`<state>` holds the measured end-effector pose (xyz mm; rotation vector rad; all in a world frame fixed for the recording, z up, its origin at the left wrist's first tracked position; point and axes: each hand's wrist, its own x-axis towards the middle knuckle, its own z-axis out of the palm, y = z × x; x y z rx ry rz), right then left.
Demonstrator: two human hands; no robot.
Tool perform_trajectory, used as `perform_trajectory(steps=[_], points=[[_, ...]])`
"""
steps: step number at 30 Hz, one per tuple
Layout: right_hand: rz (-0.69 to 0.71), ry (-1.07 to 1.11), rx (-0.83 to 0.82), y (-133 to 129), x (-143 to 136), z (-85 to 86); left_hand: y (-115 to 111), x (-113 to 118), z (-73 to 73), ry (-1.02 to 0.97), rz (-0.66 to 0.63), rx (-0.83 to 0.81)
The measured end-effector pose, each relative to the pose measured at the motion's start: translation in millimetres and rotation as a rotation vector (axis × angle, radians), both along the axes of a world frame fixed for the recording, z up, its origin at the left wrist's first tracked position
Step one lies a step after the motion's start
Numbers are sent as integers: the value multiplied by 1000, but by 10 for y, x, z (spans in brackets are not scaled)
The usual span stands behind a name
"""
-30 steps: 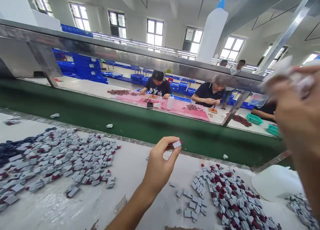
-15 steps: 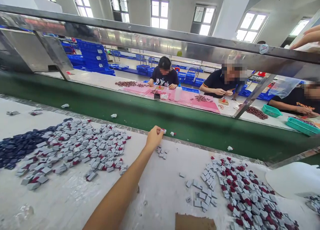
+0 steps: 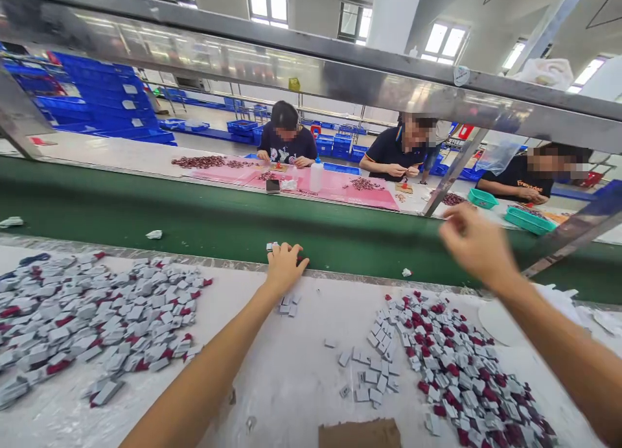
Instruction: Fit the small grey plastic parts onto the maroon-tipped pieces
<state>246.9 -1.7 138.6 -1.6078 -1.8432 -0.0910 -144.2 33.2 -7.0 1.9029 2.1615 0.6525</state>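
My left hand (image 3: pixel 286 264) reaches over the near edge of the green conveyor belt (image 3: pixel 214 231), palm down with its fingers spread. A small grey-white piece (image 3: pixel 271 247) shows beside its fingers, and a bit of dark red appears by the thumb side; what lies under the palm is hidden. My right hand (image 3: pixel 473 244) is raised in front of the belt at the right, its fingers loosely curled and blurred by motion. Whether it holds anything I cannot tell. Below it spreads a heap of grey blocks and dark red pieces (image 3: pixel 466 364).
Another grey-and-red heap (image 3: pixel 111 312) covers the left side of the white table (image 3: pixel 286 377). Brown cardboard (image 3: pixel 359 434) lies at the front edge. A metal shelf (image 3: pixel 272 56) runs above the belt, with a slanted post (image 3: pixel 454 169). Three co-workers sit opposite.
The view has swung right. My right hand has come down from the shelf's top at the right edge. My left fingers, pinched together before, are now spread over the belt edge.
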Motion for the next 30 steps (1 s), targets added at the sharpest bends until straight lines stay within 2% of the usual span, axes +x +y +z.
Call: perform_trajectory(steps=[2,4,5,7,10,13,15,18,21,23,25,28,30], points=[[-78,-62,-233,88,-105,-478,-23,76,-31,-12,-45,-1],[-140,-114,-427,206,-218,-847,-41,114,-14,-36,-62,8],[-156,-134,-491,262,-267,-975,-56,121,15,-54,-72,14],[-159,-171,-571,337,-333,-1111,-117,119,111,-102,-106,29],[-120,-228,-608,261,-329,-1095,-352,100,297,-220,-182,40],[-73,-295,-605,-126,-207,-1018,-833,93,413,-378,-264,16],[-41,-342,-603,-504,-88,-1027,-1261,122,407,-499,-308,-25],[-23,-389,-593,-1041,60,-1139,-1888,259,321,-937,-322,-180],[-18,-345,-480,-1435,42,-1222,-2300,494,266,-1172,-307,-362],[27,-156,-355,-1665,-106,-1187,-2429,661,271,-1270,-327,-421],[80,139,-312,-1898,-334,-1093,-2476,806,292,-1307,-351,-421],[190,524,-474,-2206,-683,-964,-2487,964,303,-1312,-354,-377],[290,696,-541,-2338,-832,-953,-2498,1034,289,-1353,-351,-378]])
